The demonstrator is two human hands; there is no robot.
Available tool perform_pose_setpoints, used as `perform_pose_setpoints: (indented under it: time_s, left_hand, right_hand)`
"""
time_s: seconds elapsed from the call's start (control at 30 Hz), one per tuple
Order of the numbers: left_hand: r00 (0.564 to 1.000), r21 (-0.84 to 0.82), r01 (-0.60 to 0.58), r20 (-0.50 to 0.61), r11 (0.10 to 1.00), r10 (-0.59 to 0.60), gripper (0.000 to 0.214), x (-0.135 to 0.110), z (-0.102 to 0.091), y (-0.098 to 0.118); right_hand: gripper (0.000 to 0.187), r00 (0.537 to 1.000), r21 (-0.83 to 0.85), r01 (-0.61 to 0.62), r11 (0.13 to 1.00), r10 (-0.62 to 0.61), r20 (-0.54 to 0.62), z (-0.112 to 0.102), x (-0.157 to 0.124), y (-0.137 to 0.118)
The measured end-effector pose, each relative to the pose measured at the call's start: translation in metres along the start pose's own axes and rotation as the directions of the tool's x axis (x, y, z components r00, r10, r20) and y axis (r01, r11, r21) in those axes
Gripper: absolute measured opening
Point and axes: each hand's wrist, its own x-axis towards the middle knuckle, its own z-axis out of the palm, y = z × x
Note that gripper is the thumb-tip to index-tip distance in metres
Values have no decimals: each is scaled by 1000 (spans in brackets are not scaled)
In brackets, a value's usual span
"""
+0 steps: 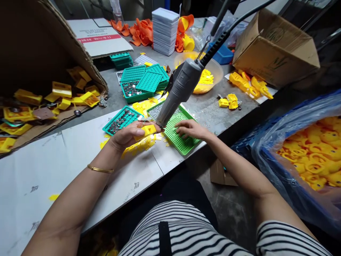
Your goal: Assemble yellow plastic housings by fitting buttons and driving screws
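My left hand [128, 134] is closed around a small yellow plastic housing [149, 130], thumb on top. Right at its fingertips is the lower end of a grey electric screwdriver [179, 85], which hangs tilted from a cable and hook. My right hand [191, 129] is over a bright green perforated tray [183, 145], its fingers bent and somewhat apart, with nothing visible in them. Small metal screws [170, 109] fill the far end of that tray, partly hidden by the screwdriver. Beside my left hand lies a teal tray [121, 122] with dark round parts.
A carton [53, 46] at left spills yellow housings. Stacked teal trays [151, 80], a bowl [217, 76] of yellow pieces and a white card stack [165, 32] stand behind. At right are another carton [277, 46] and a lined blue crate [255, 149] of yellow ducks.
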Motion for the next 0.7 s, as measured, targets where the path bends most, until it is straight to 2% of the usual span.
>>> perform_pose_setpoints:
  time_s: [0.07, 0.13, 0.2, 0.27, 0.33, 0.4, 0.47, 0.53, 0.6, 0.7]
  left_hand:
    - [999, 13, -24, -35, 1000, 25, 47, -2, 3, -5]
    - [998, 39, -35, -43, 999, 36, 47, -4, 8, -9]
    - [999, 67, -20, -37, 998, 23, 48, -5, 16, -12]
    - [1000, 101, 14, -20, 995, -12, 49, -4, 26, -14]
    - [999, 149, 50, 14, 988, -52, 49, -4, 35, -13]
    - [999, 169, 29, 37, 985, -36, 47, -8, 42, -12]
    - [999, 131, -41, 1, 990, 41, 45, -18, 46, -12]
    - [992, 71, -74, -101, 995, 81, 44, -33, 49, -16]
    - [978, 11, -18, -210, 1000, 20, 45, -49, 53, -23]
    - [947, -70, 59, -310, 996, -78, 53, -68, 62, -33]
  right_hand:
    - [16, 999, -5, 50, 999, -50, 0, 4, -14, -4]
    - [27, 985, 70, 163, 984, -159, -62, 12, -25, -9]
    - [41, 943, 216, 330, 919, -314, -107, 22, -31, -17]
    - [51, 891, 336, 448, 828, -442, -98, 36, -34, -27]
    - [49, 868, 368, 484, 794, -488, -88, 48, -37, -37]
    - [41, 866, 341, 496, 798, -483, -130, 55, -43, -44]
    - [35, 842, 275, 534, 799, -475, -256, 53, -50, -43]
    - [33, 787, 189, 575, 796, -475, -394, 43, -55, -35]
    - [32, 743, 126, 590, 797, -475, -472, 29, -55, -21]
    - [27, 740, 53, 562, 825, -474, -478, 13, -51, -3]
